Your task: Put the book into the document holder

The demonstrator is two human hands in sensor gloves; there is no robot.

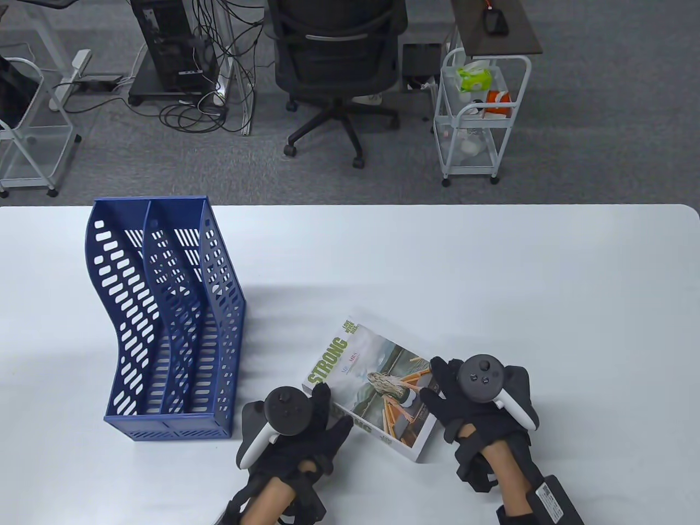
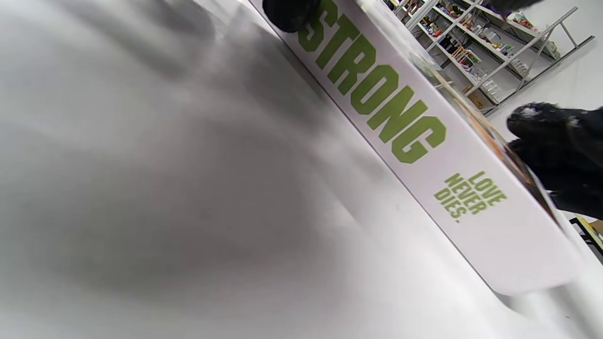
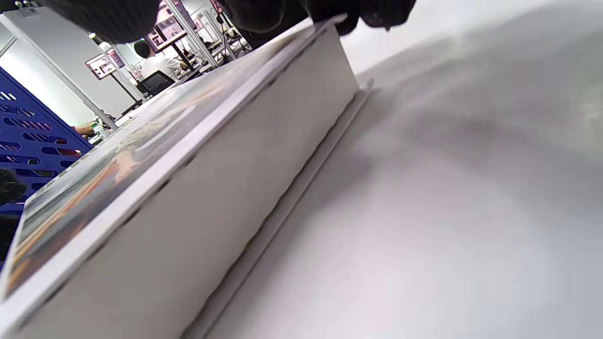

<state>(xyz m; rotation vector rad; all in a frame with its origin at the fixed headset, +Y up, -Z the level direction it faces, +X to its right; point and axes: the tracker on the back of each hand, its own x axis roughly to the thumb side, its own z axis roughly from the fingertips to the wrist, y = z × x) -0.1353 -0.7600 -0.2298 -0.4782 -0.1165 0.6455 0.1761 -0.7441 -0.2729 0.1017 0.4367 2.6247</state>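
Observation:
The book (image 1: 372, 380), with a white spine that reads "STRONG" in green and a photo cover, lies flat on the white table near the front. My left hand (image 1: 321, 398) touches the near end of its spine with outstretched fingertips (image 2: 289, 12). My right hand (image 1: 437, 383) lies over the cover's right edge, with its fingers (image 3: 367, 12) curled over the page edge (image 3: 198, 188). The blue document holder (image 1: 169, 322) stands upright to the left of the book, its slots open toward me, a short way from my left hand.
The table's (image 1: 492, 273) far edge runs across the middle of the table view. Beyond it on the floor are an office chair (image 1: 339, 60), a white trolley (image 1: 481, 109) and a computer tower with cables (image 1: 175, 49).

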